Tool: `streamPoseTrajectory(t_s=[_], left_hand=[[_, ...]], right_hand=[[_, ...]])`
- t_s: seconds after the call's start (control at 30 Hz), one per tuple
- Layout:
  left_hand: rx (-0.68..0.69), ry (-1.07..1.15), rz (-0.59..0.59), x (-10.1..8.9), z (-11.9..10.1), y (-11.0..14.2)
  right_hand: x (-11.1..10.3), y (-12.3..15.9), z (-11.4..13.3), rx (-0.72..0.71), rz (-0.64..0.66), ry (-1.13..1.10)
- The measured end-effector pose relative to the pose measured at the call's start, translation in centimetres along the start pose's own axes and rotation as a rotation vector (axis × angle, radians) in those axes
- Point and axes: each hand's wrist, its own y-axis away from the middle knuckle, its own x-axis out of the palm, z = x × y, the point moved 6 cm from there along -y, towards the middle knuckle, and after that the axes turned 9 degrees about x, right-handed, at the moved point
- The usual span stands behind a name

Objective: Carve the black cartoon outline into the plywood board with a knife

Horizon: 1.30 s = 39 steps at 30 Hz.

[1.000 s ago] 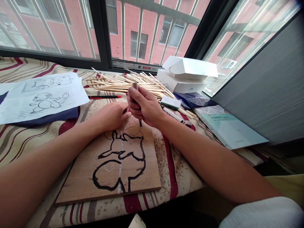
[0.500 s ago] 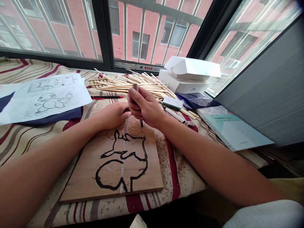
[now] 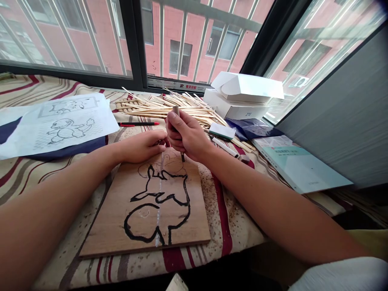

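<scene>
My right hand (image 3: 185,135) grips a wood-handled carving tool (image 3: 176,110) upright in its fist, the narrow metal tip (image 3: 182,157) down at the top of a wooden board (image 3: 104,226). Thick black outlines of a cartoon figure (image 3: 159,198) mark the board, with a pale scraped line running down through them. My left hand (image 3: 142,146) lies on the board's upper edge, fingers lightly curled and holding nothing, its fingertips next to my right hand.
A paper printout of a cartoon figure (image 3: 63,123) lies left, with a red-and-black pen (image 3: 138,123) beside it. Behind are thin wooden sticks (image 3: 182,110) and a white ZTE box (image 3: 236,105). A book (image 3: 300,165) lies right. Shavings speckle the striped cloth (image 3: 230,226).
The whole view has drifted slightly, so the board and table sit a little further right. My hands keep nearly the same pose, and the tool stays in my right hand.
</scene>
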Motion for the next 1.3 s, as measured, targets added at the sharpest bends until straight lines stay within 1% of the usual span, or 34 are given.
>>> streamPoseTrajectory(t_s=[0.2, 0.53, 0.73, 0.93, 1.03, 1.13, 1.17, 1.3], left_hand=[[-0.018, -0.002, -0.012, 0.1, -0.4, -0.2], [-0.074, -0.179, 0.005, 0.5, -0.5, -0.4], [-0.051, -0.237, -0.007, 0.8, -0.8, -0.5], [-0.128, -0.315, -0.027, 1.4, -1.6, -1.0], [-0.155, -0.336, -0.020, 1.7, -1.5, -1.2], [-0.202, -0.368, -0.006, 1.7, -1.1, -1.2], [-0.227, -0.382, -0.006, 1.7, -0.9, -1.1], [-0.332, -0.431, -0.043, 1.4, -0.3, -1.0]], right_hand=[[0.5, -0.2, -0.2, -0.007, 0.007, 0.012], [0.7, -0.3, -0.1, 0.000, -0.015, 0.024], [1.1, -0.3, -0.3, -0.021, 0.046, 0.040], [0.9, -0.6, -0.6, -0.053, 0.027, 0.020], [0.7, -0.9, -0.8, -0.051, -0.005, -0.012], [0.6, -1.4, -1.3, 0.008, -0.060, -0.023], [0.4, -1.5, -1.5, 0.036, -0.101, -0.020], [-0.8, -1.7, -2.2, 0.124, -0.344, 0.003]])
